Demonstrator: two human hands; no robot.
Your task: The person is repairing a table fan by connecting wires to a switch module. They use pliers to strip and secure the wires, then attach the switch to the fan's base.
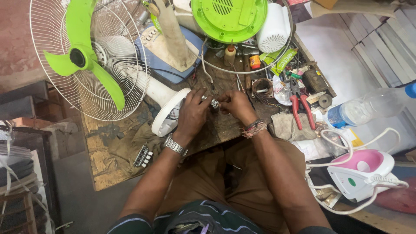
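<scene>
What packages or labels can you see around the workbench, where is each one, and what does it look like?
Plastic bottle: lying on its side at the right of the bench, clear, with a blue label and blue cap.
Green packet: at the back of the bench, below the white cylinder, long, bright green with white print.
Small bottle: beside that packet, with an orange-red label.
Screens or signs: none.

You're in a small repair workshop: a stripped fan (82, 60), pliers (301, 108), loose parts and an iron (362, 171) crowd the worn surface (104, 164).
</scene>
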